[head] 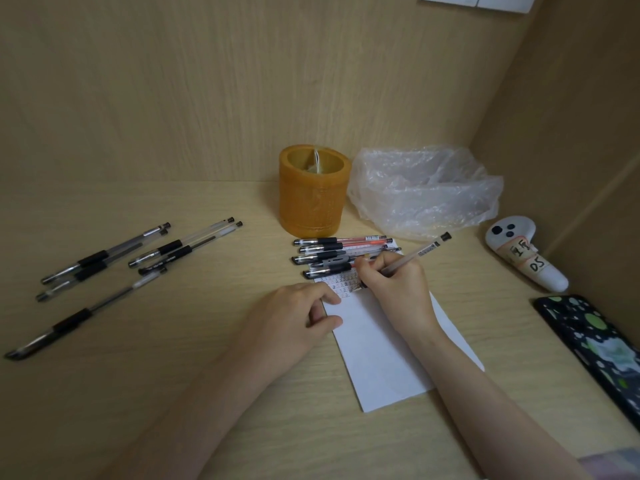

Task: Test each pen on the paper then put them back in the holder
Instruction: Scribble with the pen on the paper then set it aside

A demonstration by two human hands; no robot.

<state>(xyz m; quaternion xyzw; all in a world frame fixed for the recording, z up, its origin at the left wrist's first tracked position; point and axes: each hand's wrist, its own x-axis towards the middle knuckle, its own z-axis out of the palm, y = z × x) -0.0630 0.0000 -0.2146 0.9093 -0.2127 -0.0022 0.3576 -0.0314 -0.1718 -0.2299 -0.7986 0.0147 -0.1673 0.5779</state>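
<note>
Your right hand (393, 285) is pinching a pen (417, 253), fingers clamped, tip on the paper (381, 358); your left hand (298, 315) is pressing its near-left edge, fingers loosely curled.

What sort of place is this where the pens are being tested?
Likely a study desk in a wood-panelled nook, at home or in a dorm: the right hand holds a pen to paper, a pen holder stands at the back panel, and a phone lies at the right.

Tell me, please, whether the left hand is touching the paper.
Touching. The head view shows the left hand with its fingertips lying on the left edge of the paper.
</note>
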